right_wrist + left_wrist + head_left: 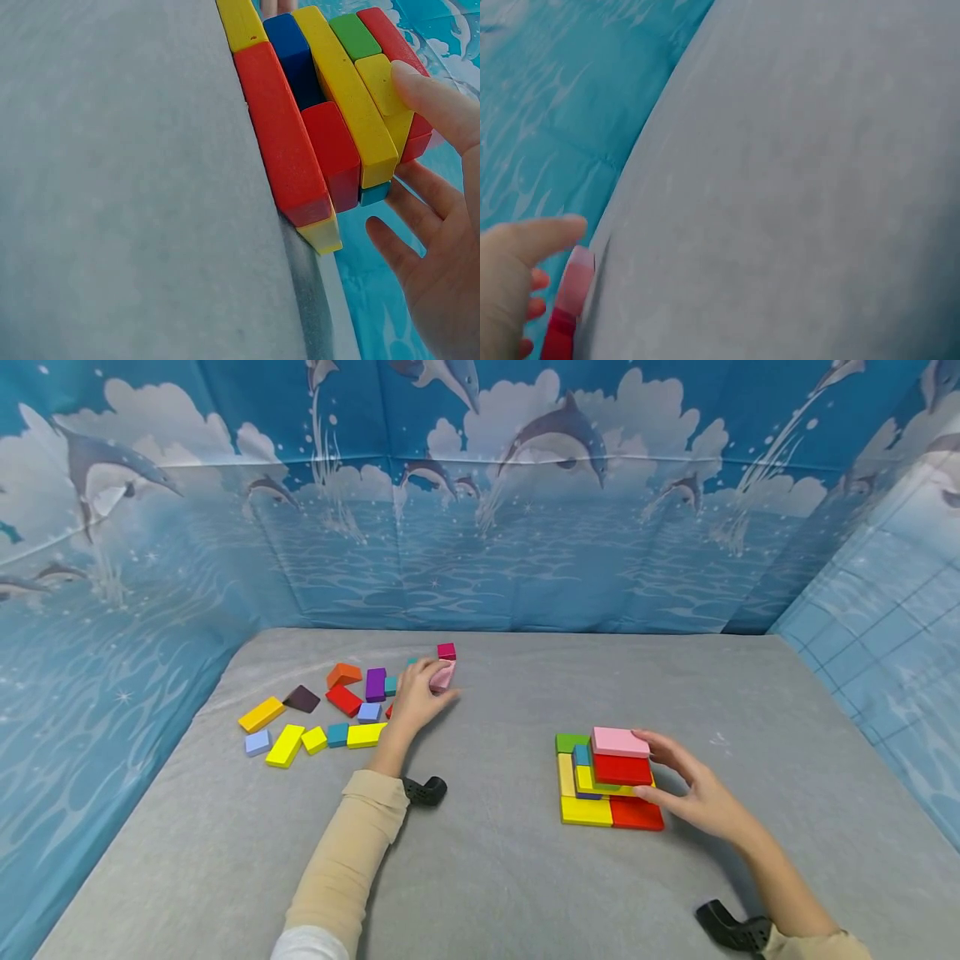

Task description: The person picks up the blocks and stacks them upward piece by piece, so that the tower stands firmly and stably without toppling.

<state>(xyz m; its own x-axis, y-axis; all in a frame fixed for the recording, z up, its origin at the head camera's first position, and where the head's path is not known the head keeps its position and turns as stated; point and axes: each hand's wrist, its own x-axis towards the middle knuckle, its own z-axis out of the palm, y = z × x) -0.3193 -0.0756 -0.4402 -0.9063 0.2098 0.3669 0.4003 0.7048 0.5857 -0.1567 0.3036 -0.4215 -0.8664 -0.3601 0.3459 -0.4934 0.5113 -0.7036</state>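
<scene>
"Pink block (445,674), just left of centre in the head view: does the left hand (416,700) have it?"

"Not gripped, I think. In the left wrist view the thumb stands apart from it, and the fingers look loose and parted. Whether a fingertip touches its hidden side, I can't tell."

"And the right hand (708,802)?"

"Lower right of the frame, beside the stepped stack (585,811). Its fingers are loosely extended, the thumb touching a yellow block (373,79). A pink slab (620,742) tops the stack."

"Which step would you call it?"

"Fetching another piece with the left while the right steadies the stack, by my reading. Other loose blocks (343,699) lie on the counter (495,877), left of the frame's middle."

"What would the next move call for?"

"A close pinch, a lift clear of the crimson block (446,651) just above it in the frame, and only light pressure from the right, lest the upper layers slide."
</scene>
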